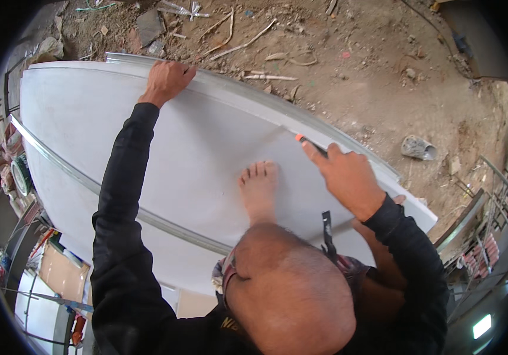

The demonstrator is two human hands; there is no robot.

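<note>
A large white board (206,148) lies beneath my hands, with a straight metal channel (325,133) running along its far edge. My left hand (168,80) is closed over the channel's left part, its fingers curled past the far edge. In my right hand (351,180) is a utility knife (311,144) with a black and orange handle, its orange end pointing left. The knife is held low over the board near the channel; whether the blade touches the board I cannot tell. My bare foot (258,183) rests on the board between my hands.
A second metal channel (189,234) crosses the board's nearer part. Beyond the far edge is dirt ground (372,77) with sticks, scraps and a grey, dirt-coated cylinder (418,148) on its side. A green-edged roll (22,174) and clutter stand at left; metal bars (499,177) at right.
</note>
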